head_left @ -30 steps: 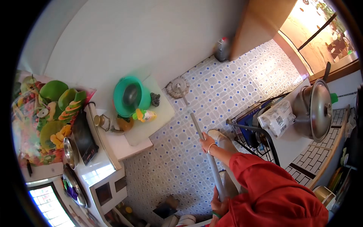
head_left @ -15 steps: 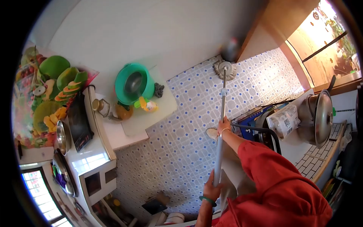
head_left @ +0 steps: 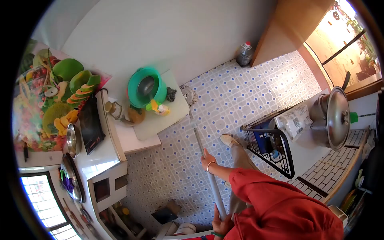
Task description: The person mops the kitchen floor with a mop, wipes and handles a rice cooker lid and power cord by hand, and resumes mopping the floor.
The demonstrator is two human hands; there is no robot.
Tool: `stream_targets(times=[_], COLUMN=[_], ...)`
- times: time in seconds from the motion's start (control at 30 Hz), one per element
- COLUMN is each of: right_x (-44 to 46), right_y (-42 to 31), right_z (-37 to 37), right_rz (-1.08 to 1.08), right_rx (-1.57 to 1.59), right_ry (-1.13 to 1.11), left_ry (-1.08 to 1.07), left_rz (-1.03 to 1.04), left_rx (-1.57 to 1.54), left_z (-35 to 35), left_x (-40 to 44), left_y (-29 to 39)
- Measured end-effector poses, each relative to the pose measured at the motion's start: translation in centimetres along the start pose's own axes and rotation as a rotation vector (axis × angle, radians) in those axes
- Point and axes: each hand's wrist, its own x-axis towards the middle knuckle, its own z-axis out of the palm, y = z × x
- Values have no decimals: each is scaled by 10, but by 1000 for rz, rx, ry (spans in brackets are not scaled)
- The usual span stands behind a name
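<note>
A mop with a grey metal pole [head_left: 200, 140] slants across the floor. Its round string head [head_left: 190, 96] rests on the tiles by the wall, partly hidden by the edge of the white board [head_left: 176, 114]. My right hand [head_left: 208, 161], with a bangle at the wrist, is closed round the middle of the pole. Lower down, near the bottom edge, my left hand [head_left: 222, 225], with a green band, grips the thick end of the pole.
A green basin [head_left: 136, 90] and a yellow-capped bottle [head_left: 161, 109] sit on the board. A large jug [head_left: 244, 55] stands by the wooden door [head_left: 288, 30]. On the right are a black wire rack [head_left: 276, 160] and a lidded steel pot [head_left: 338, 118].
The mop head first swung right, up to the jug, then came back left to beside the white board. Both hands moved with the pole and kept hold of it.
</note>
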Motion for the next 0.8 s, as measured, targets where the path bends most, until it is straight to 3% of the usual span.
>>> stream_targets(times=[0.03,0.1,0.13,0.23,0.27,0.37,0.43,0.53,0.63,0.7,0.8], right_x=[-4,-7,-6,1,4,35,76,103,101,82,48], right_y=[-2,-4,-3,-5,-12,-20,-11,-22,-22,-29,-27], right_z=[-5,-18,-29,-78,-93,-137,-163,-209,-197,-178,-133], right_rz=[1,-52,-53,-51,-3,94,67,66,30,30,112], right_rx=[10,91,97,289,315,425,544,695,652,569,462], right_ry=[6,8,13,13,73,181,345,365,356,384,424], left_ry=[-52,-58,-31,-139,-171,-222,-278,-319,-276,-196,-94], left_rz=[-166,-139,-119,-114,15,18,114,237,275,500,523], left_rx=[-239,-233,-32,-132,224,515,564,691,802,972,938], left_z=[0,-1,5,31,26,30,37,60,61,43,12], left_x=[-7,-10,-6,3,18,62,111,140,131,119,83], left_y=[15,15,15,49,47,67,64,88,102,95,85])
